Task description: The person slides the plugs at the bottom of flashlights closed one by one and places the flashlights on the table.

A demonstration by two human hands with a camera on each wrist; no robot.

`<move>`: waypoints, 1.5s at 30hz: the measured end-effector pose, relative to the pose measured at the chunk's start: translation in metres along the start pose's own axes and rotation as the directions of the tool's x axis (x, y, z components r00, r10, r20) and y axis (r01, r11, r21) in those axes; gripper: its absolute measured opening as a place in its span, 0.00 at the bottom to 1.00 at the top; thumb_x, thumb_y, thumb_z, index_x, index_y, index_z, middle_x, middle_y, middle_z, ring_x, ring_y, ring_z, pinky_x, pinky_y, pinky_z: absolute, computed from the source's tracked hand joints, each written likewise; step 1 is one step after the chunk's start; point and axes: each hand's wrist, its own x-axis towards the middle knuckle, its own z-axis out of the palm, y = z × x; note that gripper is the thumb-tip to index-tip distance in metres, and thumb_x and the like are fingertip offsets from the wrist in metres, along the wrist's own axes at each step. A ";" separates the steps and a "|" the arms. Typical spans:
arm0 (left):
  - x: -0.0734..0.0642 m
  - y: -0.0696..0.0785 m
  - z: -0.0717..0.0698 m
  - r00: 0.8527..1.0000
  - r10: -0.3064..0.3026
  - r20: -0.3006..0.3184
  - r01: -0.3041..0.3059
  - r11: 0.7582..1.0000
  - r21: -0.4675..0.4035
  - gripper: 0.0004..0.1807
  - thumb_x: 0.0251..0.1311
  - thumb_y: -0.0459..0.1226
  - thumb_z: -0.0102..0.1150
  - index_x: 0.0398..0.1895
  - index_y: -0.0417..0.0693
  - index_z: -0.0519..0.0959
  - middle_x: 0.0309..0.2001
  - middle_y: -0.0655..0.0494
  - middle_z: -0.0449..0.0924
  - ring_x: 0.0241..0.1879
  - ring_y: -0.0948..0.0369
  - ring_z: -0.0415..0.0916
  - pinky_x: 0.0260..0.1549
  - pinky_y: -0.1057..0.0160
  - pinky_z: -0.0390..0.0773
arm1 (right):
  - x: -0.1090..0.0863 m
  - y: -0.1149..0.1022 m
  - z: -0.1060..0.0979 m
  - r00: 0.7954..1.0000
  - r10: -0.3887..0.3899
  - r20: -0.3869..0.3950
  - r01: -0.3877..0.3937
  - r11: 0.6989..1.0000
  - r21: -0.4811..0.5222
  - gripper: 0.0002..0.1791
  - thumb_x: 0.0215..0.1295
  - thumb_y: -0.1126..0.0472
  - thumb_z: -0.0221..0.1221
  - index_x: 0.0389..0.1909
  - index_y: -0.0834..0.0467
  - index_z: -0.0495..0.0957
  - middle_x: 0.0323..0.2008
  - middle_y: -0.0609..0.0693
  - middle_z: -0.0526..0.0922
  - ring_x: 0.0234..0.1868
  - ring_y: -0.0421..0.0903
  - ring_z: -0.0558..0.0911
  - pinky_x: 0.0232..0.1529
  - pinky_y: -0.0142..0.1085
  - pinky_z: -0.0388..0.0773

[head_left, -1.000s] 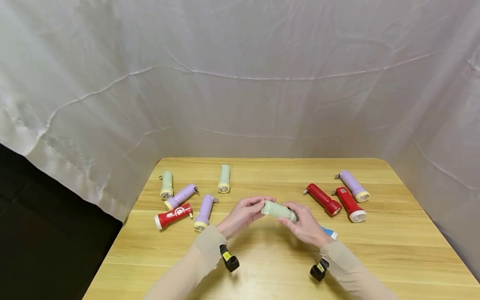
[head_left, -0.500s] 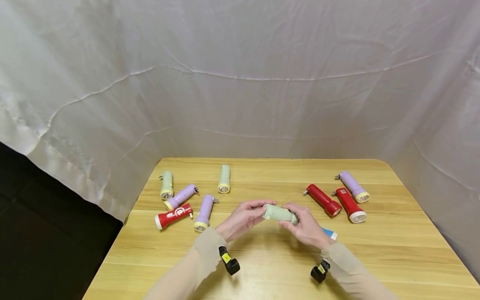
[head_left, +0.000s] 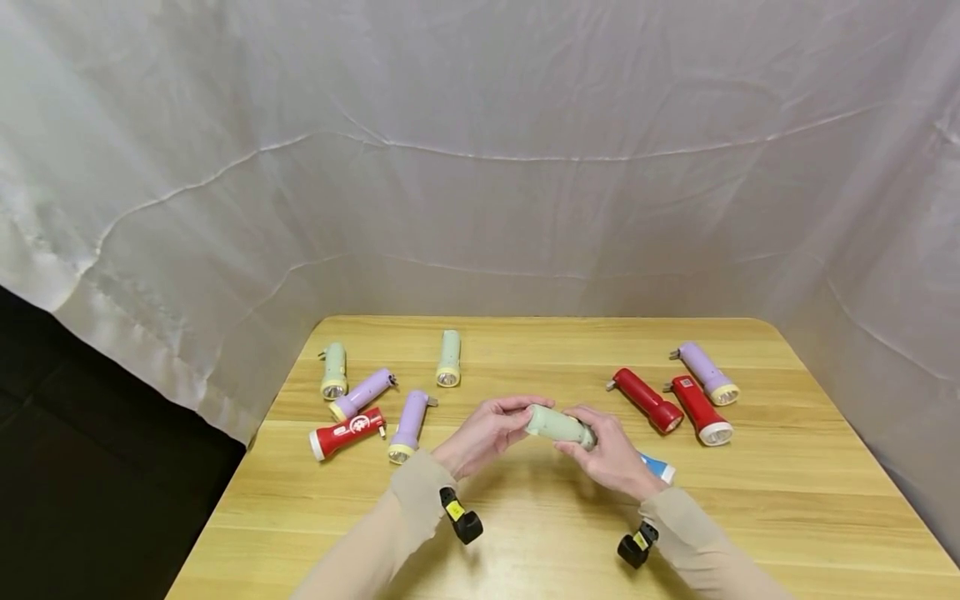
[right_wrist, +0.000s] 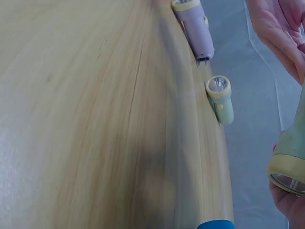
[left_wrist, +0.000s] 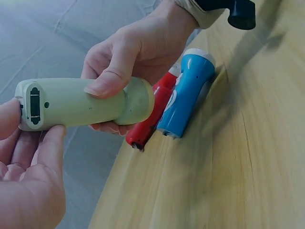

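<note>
A pale green flashlight [head_left: 557, 425] is held level above the middle of the table, between both hands. My left hand [head_left: 491, 435] pinches its tail end, thumb on the end face and a finger at the underside in the left wrist view. A dark oblong recess [left_wrist: 35, 106] shows on the body near that end. My right hand [head_left: 611, 454] grips the head end, its thumb lying along the body. In the right wrist view the flashlight's cream lens ring [right_wrist: 288, 167] faces down. A blue flashlight [left_wrist: 183, 98] lies on the table, partly hidden behind my right hand in the head view.
Left on the wooden table [head_left: 525, 550] lie purple flashlights [head_left: 408, 425], a red one [head_left: 348, 432] and a green one [head_left: 333, 371]; another green one [head_left: 448, 358] lies farther back. Rightward are red flashlights [head_left: 647, 400] and a purple one [head_left: 703, 372]. Grey cloth [head_left: 525, 208] hangs behind.
The green flashlight has dipped slightly and turned a little between the fingers. Both hands stay in nearly the same place; the other flashlights have not moved.
</note>
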 end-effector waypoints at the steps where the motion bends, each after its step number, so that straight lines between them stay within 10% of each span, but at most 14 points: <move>1: 0.000 0.001 0.000 1.000 0.002 -0.006 -0.002 1.000 0.009 0.23 0.74 0.32 0.47 0.69 0.32 0.68 0.71 0.40 0.70 0.60 0.65 0.75 0.65 0.69 0.75 | 0.000 0.000 0.000 1.000 0.005 -0.003 -0.005 1.000 -0.001 0.23 0.58 0.61 0.71 0.54 0.61 0.81 0.48 0.53 0.87 0.43 0.45 0.82 0.45 0.34 0.78; 24: 0.007 0.000 0.003 0.966 0.202 -0.163 -0.153 0.950 0.273 0.20 0.76 0.37 0.49 0.62 0.32 0.76 0.63 0.37 0.78 0.59 0.56 0.80 0.57 0.63 0.83 | 0.008 -0.005 -0.006 0.978 0.136 0.159 -0.156 0.981 0.116 0.20 0.65 0.50 0.66 0.52 0.59 0.81 0.39 0.50 0.85 0.36 0.39 0.76 0.37 0.29 0.74; 30: 0.009 0.005 -0.009 0.979 0.124 -0.163 -0.073 0.954 0.291 0.19 0.76 0.39 0.50 0.61 0.35 0.78 0.61 0.39 0.81 0.56 0.57 0.81 0.55 0.61 0.84 | 0.012 -0.006 -0.012 0.933 0.093 0.347 -0.198 0.939 0.280 0.19 0.71 0.55 0.61 0.53 0.66 0.79 0.40 0.58 0.85 0.34 0.38 0.79 0.35 0.29 0.79; 39: 0.010 0.015 -0.025 0.991 0.012 -0.135 0.023 0.968 0.252 0.19 0.75 0.35 0.49 0.62 0.32 0.76 0.61 0.37 0.80 0.55 0.56 0.82 0.57 0.58 0.84 | 0.015 -0.007 -0.016 0.829 0.062 0.556 -0.374 0.800 0.469 0.29 0.70 0.58 0.60 0.64 0.74 0.68 0.54 0.74 0.78 0.45 0.40 0.83 0.47 0.31 0.83; 45: 0.014 0.016 -0.033 0.988 -0.050 -0.146 0.083 0.969 0.232 0.20 0.75 0.35 0.47 0.63 0.33 0.75 0.62 0.38 0.79 0.54 0.58 0.82 0.57 0.59 0.83 | 0.017 -0.007 -0.016 0.791 0.035 0.610 -0.391 0.797 0.461 0.39 0.64 0.58 0.66 0.70 0.73 0.63 0.57 0.72 0.77 0.50 0.42 0.81 0.51 0.30 0.80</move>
